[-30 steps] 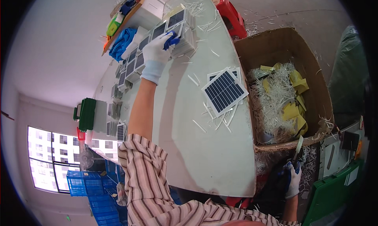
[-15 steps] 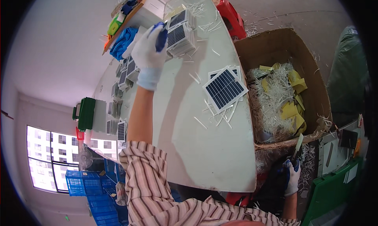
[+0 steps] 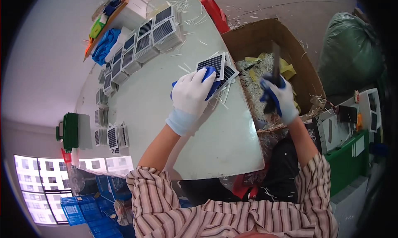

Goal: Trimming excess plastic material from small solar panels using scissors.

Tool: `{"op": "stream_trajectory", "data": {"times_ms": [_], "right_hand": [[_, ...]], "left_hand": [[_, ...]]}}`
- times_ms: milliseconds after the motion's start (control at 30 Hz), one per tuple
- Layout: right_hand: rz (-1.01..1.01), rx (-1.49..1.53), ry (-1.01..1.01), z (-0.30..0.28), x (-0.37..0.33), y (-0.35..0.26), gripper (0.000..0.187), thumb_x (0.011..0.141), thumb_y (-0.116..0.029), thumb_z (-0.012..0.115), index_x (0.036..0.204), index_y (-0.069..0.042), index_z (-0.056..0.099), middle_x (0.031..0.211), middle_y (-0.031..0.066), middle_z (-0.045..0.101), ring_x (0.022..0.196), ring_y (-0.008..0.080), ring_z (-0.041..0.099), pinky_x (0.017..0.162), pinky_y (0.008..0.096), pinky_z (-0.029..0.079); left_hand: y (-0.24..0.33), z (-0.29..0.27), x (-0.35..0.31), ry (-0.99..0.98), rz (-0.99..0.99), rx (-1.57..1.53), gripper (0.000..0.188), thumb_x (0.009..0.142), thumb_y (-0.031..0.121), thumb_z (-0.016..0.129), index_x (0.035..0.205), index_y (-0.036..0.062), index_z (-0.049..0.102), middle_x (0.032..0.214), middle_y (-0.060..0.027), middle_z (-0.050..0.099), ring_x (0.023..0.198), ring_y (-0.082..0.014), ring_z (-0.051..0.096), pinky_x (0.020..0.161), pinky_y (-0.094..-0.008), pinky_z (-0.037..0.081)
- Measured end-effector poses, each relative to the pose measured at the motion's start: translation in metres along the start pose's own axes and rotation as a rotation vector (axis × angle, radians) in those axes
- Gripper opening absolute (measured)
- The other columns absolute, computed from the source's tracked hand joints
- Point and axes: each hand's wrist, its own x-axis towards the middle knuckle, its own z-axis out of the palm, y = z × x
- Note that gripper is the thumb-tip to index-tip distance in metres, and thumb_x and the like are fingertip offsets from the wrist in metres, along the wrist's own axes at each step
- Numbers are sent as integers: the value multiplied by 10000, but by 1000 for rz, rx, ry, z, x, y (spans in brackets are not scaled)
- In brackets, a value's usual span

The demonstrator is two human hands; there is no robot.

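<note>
My left hand (image 3: 191, 92), in a white glove with blue palm, is closed on the near edge of a small square solar panel (image 3: 214, 66) with dark cells and a white border. Another panel (image 3: 229, 74) lies partly beneath it, near the right edge of the table. Above the cardboard box, my right hand (image 3: 282, 98), gloved alike, grips a knife (image 3: 275, 64) with a dark handle. Its blade points up and away, blurred by motion. Thin white strips (image 3: 224, 98) lie around the panels.
Stacks of solar panels (image 3: 143, 43) line the far left side of the pale table (image 3: 199, 151). Right of it stands the open cardboard box (image 3: 304, 68), holding white shreds and yellow scraps. Beyond are a red stool (image 3: 214, 12) and a stuffed green bag (image 3: 348, 55).
My left hand has come back from the far stacks and taken hold of a panel by the table's right edge. My right hand has risen with the knife from low right to over the box.
</note>
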Motion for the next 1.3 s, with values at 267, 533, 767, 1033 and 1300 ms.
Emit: {"op": "stream_trajectory", "data": {"times_ms": [267,533,767,1033,1300], "right_hand": [[-75,-390,-205,51,44,-31,250,849,-178,644,1030,-8,616,803,21,615,600,74,561,547,231,494],[149,-222,-270,27,33,-45,234,847,-194,639,994,-12,637,875,55,660,738,95,624,670,217,515],[-300,-102,-182,-2,4,-51,163,807,-6,601,962,39,619,889,72,664,752,118,624,720,244,515],[-565,-663,-434,43,-49,-71,300,681,-17,709,945,63,590,838,66,608,709,109,558,683,254,475],[-456,-672,-362,50,-92,-65,305,733,-16,702,1017,42,606,880,58,600,779,94,546,734,243,467]], "left_hand": [[-19,24,8,-328,-459,-123,697,751,419,686,1300,56,458,1297,-163,483,1192,-314,459,982,-425,365],[31,37,20,-180,-343,-289,673,752,361,691,1300,46,459,1309,-173,466,1196,-353,439,1025,-424,335],[26,24,26,71,-760,-1573,610,791,60,663,1334,-28,400,1365,-156,426,1217,-212,444,1010,-310,369],[36,-59,-32,-69,-803,-1620,348,759,-95,619,1104,-61,597,1022,-88,646,904,-114,593,828,-256,482],[63,-73,-86,-61,-909,-1537,324,771,-35,660,1087,-38,588,968,-44,628,879,-96,580,808,-243,478]]}}
